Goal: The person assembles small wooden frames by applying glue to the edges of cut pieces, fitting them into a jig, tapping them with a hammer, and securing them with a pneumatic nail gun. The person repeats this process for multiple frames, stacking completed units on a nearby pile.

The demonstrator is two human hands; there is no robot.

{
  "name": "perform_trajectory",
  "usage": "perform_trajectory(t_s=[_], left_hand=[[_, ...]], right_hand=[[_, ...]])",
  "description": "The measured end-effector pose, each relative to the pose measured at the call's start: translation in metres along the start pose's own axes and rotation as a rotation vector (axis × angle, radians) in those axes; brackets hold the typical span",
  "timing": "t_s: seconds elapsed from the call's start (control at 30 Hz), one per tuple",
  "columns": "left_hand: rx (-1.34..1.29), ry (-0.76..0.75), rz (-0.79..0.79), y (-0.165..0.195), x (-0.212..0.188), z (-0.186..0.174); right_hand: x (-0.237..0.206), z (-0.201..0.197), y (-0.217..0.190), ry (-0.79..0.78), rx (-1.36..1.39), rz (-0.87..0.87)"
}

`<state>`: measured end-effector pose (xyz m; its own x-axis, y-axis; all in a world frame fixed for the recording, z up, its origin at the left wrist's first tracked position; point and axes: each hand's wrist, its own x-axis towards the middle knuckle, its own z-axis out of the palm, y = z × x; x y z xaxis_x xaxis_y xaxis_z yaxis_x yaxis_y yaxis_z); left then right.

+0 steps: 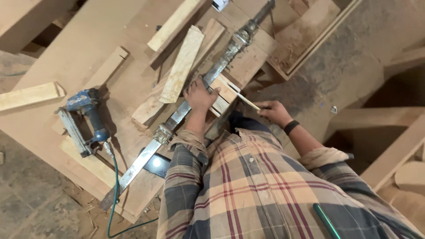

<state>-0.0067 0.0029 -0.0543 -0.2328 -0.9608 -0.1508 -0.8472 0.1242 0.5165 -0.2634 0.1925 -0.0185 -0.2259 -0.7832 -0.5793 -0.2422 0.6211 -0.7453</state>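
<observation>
The far end of the long bar clamp (195, 99) is cut off at the top edge, and its near part is hidden under the plaid sleeve. The left hand (200, 95) is laid flat, fingers spread, on the clamped wood block (223, 90). A thin wooden strip (244, 99) is pinched by the right hand (274, 112). A blue nail gun (84, 119) is seen well apart on the board.

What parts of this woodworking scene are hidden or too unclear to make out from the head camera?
- Left hand: its palm is hidden; how it grips the long bar clamp and small wood pieces is unclear.
- Right hand: fingertips on the thin wood strip are too small to judge.
- Clamp's far end: cut off by the top edge.
- Blue nail gun: green hose leaves the bottom edge.
- Bench front: hidden by the plaid shirt.
</observation>
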Motion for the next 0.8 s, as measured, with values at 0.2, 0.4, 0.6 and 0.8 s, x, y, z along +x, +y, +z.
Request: perform_trajectory(t_s=[0.2,0.4,0.6,0.8], left_hand=[[-0.02,0.029,0.064,-0.015,0.001,0.015],[0.027,0.003,0.063,-0.017,0.005,0.015],[0.011,-0.096,-0.044,-0.004,0.01,-0.004],[-0.003,-0.094,-0.125,0.008,0.019,-0.016]], right_hand=[[-0.011,-0.021,0.0,0.035,0.206,-0.041],[0.06,-0.079,-0.041,0.125,0.243,-0.263],[0.213,-0.14,-0.142,0.235,-0.424,-0.734],[0.355,-0.157,-0.236,0.286,-0.848,-0.647]])
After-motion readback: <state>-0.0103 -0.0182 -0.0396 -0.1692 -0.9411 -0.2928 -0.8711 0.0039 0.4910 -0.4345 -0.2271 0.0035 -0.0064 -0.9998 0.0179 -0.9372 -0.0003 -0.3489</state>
